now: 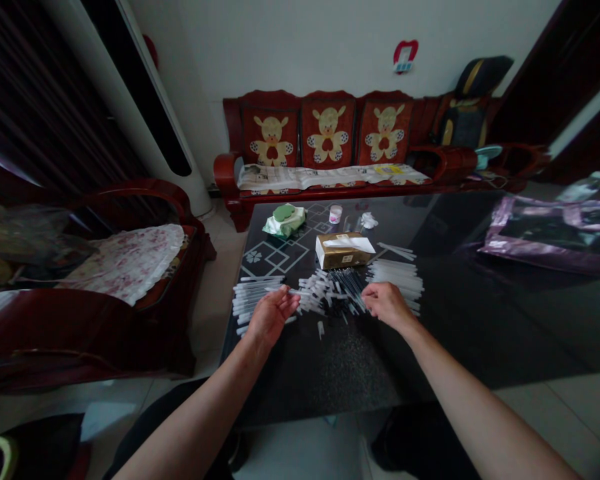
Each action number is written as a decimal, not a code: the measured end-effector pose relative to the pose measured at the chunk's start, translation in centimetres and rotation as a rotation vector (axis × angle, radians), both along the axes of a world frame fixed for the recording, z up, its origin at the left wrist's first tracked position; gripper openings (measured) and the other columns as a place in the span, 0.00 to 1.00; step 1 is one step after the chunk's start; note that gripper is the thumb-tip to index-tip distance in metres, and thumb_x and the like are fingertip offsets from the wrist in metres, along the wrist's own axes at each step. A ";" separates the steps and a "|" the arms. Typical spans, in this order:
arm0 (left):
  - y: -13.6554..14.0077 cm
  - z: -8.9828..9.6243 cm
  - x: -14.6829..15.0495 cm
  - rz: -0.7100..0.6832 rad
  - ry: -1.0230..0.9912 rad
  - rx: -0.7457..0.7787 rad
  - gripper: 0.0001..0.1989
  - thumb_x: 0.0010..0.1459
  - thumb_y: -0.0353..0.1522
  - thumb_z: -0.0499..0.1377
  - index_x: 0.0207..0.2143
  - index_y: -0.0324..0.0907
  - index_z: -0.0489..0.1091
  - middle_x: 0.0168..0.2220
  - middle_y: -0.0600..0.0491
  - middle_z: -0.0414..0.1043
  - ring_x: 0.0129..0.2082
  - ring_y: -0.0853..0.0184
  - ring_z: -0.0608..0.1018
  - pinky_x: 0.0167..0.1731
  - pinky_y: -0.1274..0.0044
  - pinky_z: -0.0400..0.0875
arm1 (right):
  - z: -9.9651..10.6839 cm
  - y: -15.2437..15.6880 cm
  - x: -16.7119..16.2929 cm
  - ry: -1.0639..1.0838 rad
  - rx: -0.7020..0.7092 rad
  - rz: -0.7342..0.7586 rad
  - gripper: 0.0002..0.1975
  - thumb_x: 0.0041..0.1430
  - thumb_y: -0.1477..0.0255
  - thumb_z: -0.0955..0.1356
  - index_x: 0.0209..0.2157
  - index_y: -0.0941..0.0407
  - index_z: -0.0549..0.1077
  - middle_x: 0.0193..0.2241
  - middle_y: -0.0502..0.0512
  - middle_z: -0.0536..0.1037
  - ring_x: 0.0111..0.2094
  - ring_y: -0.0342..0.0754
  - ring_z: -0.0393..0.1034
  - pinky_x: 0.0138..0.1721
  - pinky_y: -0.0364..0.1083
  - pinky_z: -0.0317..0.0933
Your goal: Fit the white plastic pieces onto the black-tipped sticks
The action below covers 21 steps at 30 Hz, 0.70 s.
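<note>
My left hand (274,312), palm turned up, is closed round a slim white pen (296,292) that lies across its fingers. Beneath and left of it is a stack of white pens (247,301) laid side by side. Fingers pinched together, my right hand (387,303) is between a bundle of dark pen refills (349,281) and a pile of translucent white pen barrels (397,277). Whatever is in that pinch is too small to tell. Small white caps (316,283) are heaped between the hands, with small black pieces (335,307) beside them. One loose cap (321,329) lies nearer me.
Behind the piles stands a gold tissue box (347,252). Farther back are a green wipes pack (284,220), a small pink-and-white jar (335,214) and a crumpled tissue (369,221). A clear bag with purple edges (545,257) sits on the dark table (330,380) at right.
</note>
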<state>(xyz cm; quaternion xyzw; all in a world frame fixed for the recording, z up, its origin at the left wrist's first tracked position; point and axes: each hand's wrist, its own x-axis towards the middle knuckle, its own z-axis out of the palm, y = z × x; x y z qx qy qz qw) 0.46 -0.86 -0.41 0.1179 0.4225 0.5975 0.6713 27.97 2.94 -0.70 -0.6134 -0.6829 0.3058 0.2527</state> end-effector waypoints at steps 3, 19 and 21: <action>-0.1 -0.2 0.2 0.000 0.005 0.014 0.02 0.56 0.24 0.58 0.30 0.34 0.68 0.22 0.52 0.72 0.26 0.68 0.80 0.28 0.79 0.77 | -0.6 -0.6 -1.0 -0.207 0.097 0.123 0.08 0.51 0.74 0.64 0.25 0.57 0.75 0.20 0.52 0.76 0.22 0.44 0.71 0.25 0.41 0.58; -0.7 0.0 1.0 -0.066 0.086 0.056 0.01 0.54 0.25 0.59 0.31 0.34 0.69 0.22 0.52 0.73 0.26 0.66 0.80 0.28 0.79 0.77 | -0.7 -1.1 -4.4 -0.544 0.190 0.227 0.05 0.52 0.76 0.65 0.29 0.58 0.73 0.28 0.59 0.78 0.33 0.51 0.74 0.33 0.44 0.59; -0.9 0.0 1.2 -0.065 0.090 0.062 0.02 0.54 0.25 0.60 0.31 0.34 0.69 0.22 0.51 0.73 0.26 0.66 0.80 0.28 0.79 0.77 | 0.1 -1.4 -4.6 -0.293 0.151 0.211 0.03 0.51 0.74 0.65 0.28 0.58 0.71 0.25 0.55 0.77 0.29 0.49 0.73 0.30 0.44 0.61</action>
